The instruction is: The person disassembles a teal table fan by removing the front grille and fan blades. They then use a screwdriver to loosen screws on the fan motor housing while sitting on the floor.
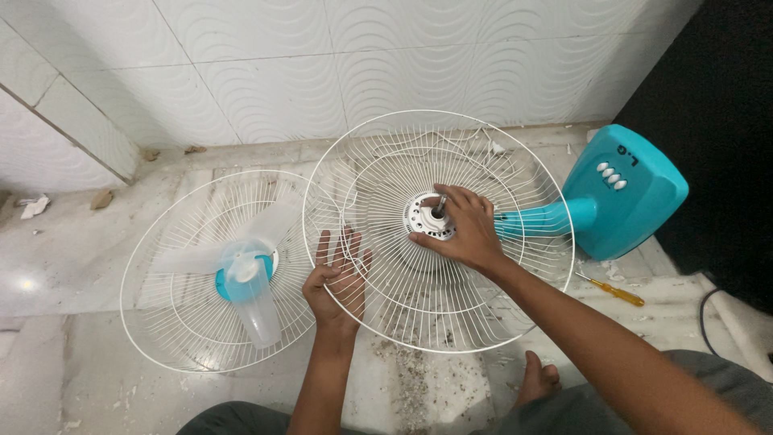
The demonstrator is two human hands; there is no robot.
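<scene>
Rear wire guard (386,298) gripped at rim and hub; dismantled fan lying on the floor (72,258).

Left hand (336,278) curled round the guard's near-left rim wires, fingers threaded through. Right hand (460,229) pinching at the hub plate beside the bare motor shaft (440,205), closed on nothing larger than a small fitting, not identifiable. Guard tilted, face up toward the camera; fan's long axis running right along the turquoise neck (547,217) to the turquoise base (624,189), tipped on its side near the wall. Risks judged: fingers nipped between wires if the guard twists; thin wires bent under a lopsided pull; guard swinging onto the front guard with translucent blade (241,274) just left, rims overlapping; yellow screwdriver (613,291) and grit underfoot near the bare foot (538,379).
</scene>
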